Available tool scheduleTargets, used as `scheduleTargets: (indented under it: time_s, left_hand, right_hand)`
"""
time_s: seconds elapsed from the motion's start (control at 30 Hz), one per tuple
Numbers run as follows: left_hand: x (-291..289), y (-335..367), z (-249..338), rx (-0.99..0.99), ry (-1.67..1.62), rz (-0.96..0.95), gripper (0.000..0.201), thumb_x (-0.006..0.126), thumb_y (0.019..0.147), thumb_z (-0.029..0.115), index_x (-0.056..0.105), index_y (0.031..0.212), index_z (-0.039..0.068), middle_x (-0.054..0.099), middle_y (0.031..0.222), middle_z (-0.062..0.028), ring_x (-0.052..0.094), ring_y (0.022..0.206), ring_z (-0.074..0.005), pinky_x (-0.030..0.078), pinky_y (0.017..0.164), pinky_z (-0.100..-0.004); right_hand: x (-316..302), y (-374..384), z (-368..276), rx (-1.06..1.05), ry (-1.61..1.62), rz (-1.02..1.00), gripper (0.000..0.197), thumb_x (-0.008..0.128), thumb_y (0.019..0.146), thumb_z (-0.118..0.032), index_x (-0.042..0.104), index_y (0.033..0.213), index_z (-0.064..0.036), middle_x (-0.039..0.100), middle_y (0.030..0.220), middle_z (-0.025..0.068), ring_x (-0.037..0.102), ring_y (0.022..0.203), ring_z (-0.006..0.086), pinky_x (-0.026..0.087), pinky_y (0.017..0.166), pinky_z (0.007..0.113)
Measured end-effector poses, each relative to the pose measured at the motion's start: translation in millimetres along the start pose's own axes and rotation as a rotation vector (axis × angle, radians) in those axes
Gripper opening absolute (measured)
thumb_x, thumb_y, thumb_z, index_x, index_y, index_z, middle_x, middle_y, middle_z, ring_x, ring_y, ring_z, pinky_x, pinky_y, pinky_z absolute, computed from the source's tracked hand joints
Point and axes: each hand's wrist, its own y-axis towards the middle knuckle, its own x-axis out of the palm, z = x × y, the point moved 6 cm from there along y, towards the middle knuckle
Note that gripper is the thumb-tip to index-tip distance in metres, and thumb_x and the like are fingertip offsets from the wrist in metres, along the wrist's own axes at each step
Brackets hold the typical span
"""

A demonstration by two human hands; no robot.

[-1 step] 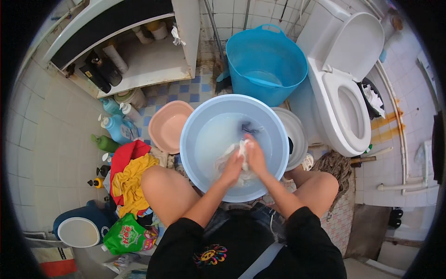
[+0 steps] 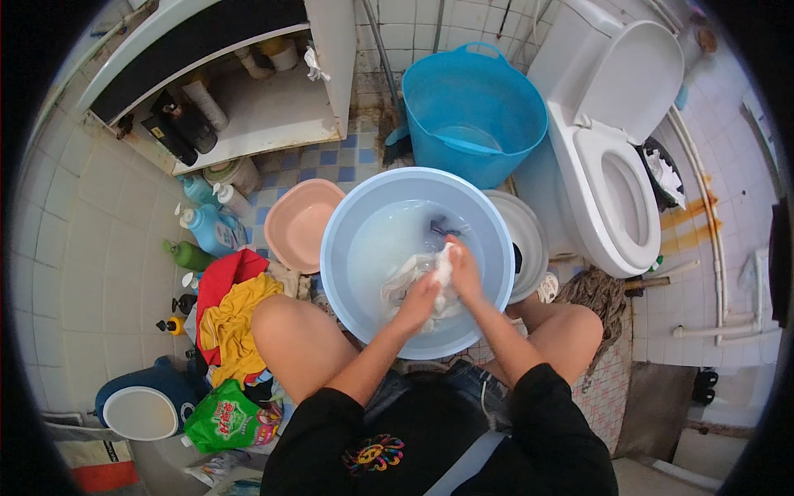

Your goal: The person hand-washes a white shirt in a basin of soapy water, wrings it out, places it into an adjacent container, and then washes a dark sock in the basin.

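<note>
A light blue basin (image 2: 332, 248) of cloudy water stands between my knees. Both hands are in it, low over the water, gripping a wet white cloth (image 2: 397, 285). My left hand (image 2: 420, 299) has its fingers closed on the cloth's near side, while my right hand (image 2: 463, 269) pinches a bunched part that rises between the two hands. The rest of the cloth trails in the water, to the left of and below my hands. A dark blue piece of fabric (image 2: 444, 225) floats just beyond my right hand, apart from the white cloth.
Left of the basin are a pink basin (image 2: 289, 231), a yellow garment (image 2: 240, 326), a green detergent pouch (image 2: 219, 417) and several bottles. A large blue tub (image 2: 475, 107) stands behind, with a grey-white basin (image 2: 533, 256) and a toilet (image 2: 616, 190) at the right.
My hands have shifted slightly to the right with the white cloth. More of the cloth now shows spread in the water. The dark blue fabric has barely moved.
</note>
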Motion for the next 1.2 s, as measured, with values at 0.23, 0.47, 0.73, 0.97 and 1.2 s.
scheduleTargets:
  time_s: [0.23,0.47,0.73,0.97,1.2]
  left_hand:
    - [-37,17,7,0.072,0.139,0.23,0.041,0.038,0.086,0.009,0.039,0.126,0.002,0.049,0.119,-0.0162,0.045,0.111,-0.0209,0.033,0.095,-0.0317]
    - [17,-11,37,0.204,0.295,-0.144,0.044,0.038,0.082,0.002,0.04,0.126,0.003,0.043,0.125,-0.0134,0.042,0.112,-0.0218,0.033,0.094,-0.0295]
    - [-5,5,16,-0.103,-0.37,0.049,0.055,0.036,0.08,-0.003,0.026,0.134,0.006,0.042,0.126,-0.0095,0.041,0.114,-0.0178,0.034,0.095,-0.0298]
    - [-12,6,12,-0.036,-0.249,0.001,0.055,0.04,0.076,-0.006,0.031,0.129,0.001,0.042,0.123,-0.0114,0.041,0.114,-0.0195,0.032,0.096,-0.0301]
    - [-2,-5,28,-0.056,-0.384,-0.069,0.064,0.037,0.069,-0.01,0.03,0.131,0.005,0.044,0.124,-0.0094,0.045,0.112,-0.0199,0.038,0.092,-0.0329]
  right_hand:
    - [31,-29,-55,-0.199,-0.162,-0.203,0.039,0.031,0.092,-0.025,0.049,0.115,0.0007,0.054,0.112,0.0183,0.049,0.107,0.0297,0.035,0.093,0.035]
    - [-15,12,7,0.227,0.151,-0.107,0.04,0.036,0.091,-0.026,0.049,0.114,0.0041,0.05,0.117,0.0208,0.045,0.112,0.0305,0.032,0.095,0.035]
    - [27,-32,-74,-0.47,-0.17,-0.051,0.037,0.034,0.092,-0.025,0.054,0.107,0.0019,0.058,0.106,0.0155,0.054,0.099,0.0241,0.038,0.088,0.031]
    - [1,-4,-35,0.104,0.104,-0.036,0.033,0.034,0.092,-0.021,0.056,0.106,0.0001,0.059,0.105,0.0127,0.054,0.098,0.0226,0.039,0.087,0.031]
    - [4,-8,-56,-0.218,0.05,0.006,0.03,0.036,0.09,-0.016,0.057,0.102,0.0025,0.059,0.106,0.0145,0.054,0.1,0.024,0.04,0.087,0.031]
